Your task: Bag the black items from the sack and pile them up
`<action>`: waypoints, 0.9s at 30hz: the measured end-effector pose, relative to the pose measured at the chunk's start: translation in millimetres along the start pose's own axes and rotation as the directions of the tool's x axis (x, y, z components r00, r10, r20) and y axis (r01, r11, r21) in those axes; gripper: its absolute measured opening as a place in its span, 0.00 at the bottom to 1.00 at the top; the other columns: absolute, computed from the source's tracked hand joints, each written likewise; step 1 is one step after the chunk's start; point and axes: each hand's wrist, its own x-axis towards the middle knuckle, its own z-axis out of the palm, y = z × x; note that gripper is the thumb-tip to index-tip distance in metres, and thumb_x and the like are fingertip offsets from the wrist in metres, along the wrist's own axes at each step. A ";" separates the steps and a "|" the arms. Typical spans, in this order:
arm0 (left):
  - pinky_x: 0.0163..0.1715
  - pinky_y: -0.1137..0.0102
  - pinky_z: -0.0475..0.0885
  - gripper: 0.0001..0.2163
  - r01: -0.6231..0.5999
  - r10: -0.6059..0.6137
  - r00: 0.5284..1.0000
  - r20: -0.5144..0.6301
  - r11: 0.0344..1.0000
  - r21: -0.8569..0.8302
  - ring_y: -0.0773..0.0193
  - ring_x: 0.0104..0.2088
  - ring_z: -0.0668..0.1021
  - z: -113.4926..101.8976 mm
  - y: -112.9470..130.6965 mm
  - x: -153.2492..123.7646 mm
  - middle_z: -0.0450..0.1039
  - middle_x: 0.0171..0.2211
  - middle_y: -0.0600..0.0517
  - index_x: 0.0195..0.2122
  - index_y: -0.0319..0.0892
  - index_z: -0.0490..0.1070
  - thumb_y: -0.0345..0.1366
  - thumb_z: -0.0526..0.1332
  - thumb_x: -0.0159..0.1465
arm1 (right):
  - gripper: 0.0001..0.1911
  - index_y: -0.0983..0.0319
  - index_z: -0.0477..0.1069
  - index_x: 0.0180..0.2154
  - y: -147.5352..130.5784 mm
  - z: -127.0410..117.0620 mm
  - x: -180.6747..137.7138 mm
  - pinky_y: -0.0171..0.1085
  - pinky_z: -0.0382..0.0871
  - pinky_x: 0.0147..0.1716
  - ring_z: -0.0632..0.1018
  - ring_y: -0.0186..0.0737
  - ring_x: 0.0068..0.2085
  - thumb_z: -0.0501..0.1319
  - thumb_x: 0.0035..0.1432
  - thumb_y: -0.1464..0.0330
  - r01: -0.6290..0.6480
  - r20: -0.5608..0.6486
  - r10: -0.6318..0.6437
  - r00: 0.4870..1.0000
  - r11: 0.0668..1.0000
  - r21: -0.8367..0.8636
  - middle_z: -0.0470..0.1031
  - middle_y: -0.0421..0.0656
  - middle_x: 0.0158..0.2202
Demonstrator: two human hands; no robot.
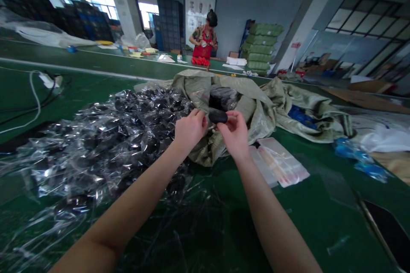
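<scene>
My right hand point(235, 132) pinches a small black oval object point(218, 116) between thumb and fingers, held above the green table point(307, 213). My left hand point(189, 130) is closed beside it, its fingertips touching the left end of the same object. Both hands hover in front of an open grey-green woven sack point(256, 106) that holds more dark items in plastic. A large heap of clear plastic bags with black pieces point(105, 145) lies to the left of my hands.
A stack of flat clear bags point(278, 164) lies right of my right wrist. Blue wrapped items point(358, 158) and white sheets sit at the right. A white cable point(35, 98) runs at the far left. A person in a red apron point(205, 38) works at the far table.
</scene>
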 end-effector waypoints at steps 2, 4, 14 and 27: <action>0.33 0.67 0.69 0.13 -0.001 0.001 1.000 -0.005 1.000 -0.010 0.55 0.37 0.81 -2.1 -0.9 0.5 0.76 0.44 0.45 0.43 0.43 0.74 0.39 0.51 0.69 | 0.18 0.58 0.61 0.41 1.5 -0.2 -2.1 0.37 0.75 0.36 0.79 0.38 0.35 0.62 0.47 0.66 0.011 -0.013 -0.012 1.000 0.995 -0.098 0.76 0.41 0.36; 0.33 0.67 0.69 0.13 -0.004 0.004 1.000 -0.005 1.000 -0.020 0.55 0.37 0.81 -3.4 -2.0 1.1 0.76 0.43 0.46 0.42 0.44 0.75 0.40 0.51 0.69 | 0.19 0.58 0.63 0.42 4.2 -2.8 -2.2 0.37 0.74 0.35 0.78 0.38 0.32 0.63 0.47 0.66 0.038 0.002 -0.038 0.999 0.979 -0.201 0.76 0.40 0.36; 0.31 0.68 0.68 0.12 -0.015 0.014 1.000 -0.018 0.999 -0.031 0.56 0.37 0.80 -1.1 -3.6 2.1 0.77 0.41 0.47 0.39 0.44 0.74 0.41 0.52 0.68 | 0.19 0.61 0.67 0.47 14.3 -5.7 -2.4 0.43 0.71 0.43 0.78 0.45 0.40 0.63 0.51 0.68 0.252 0.156 -0.199 0.967 0.823 -0.509 0.77 0.45 0.40; 0.34 0.69 0.69 0.13 -0.130 0.131 0.991 0.012 0.990 -0.055 0.58 0.39 0.80 -1.5 -3.8 3.1 0.77 0.44 0.47 0.41 0.43 0.74 0.39 0.51 0.68 | 0.20 0.58 0.76 0.48 28.8 -5.6 3.4 0.44 0.74 0.43 0.73 0.48 0.54 0.67 0.52 0.63 0.049 -0.072 -0.078 0.994 0.941 -0.335 0.71 0.50 0.53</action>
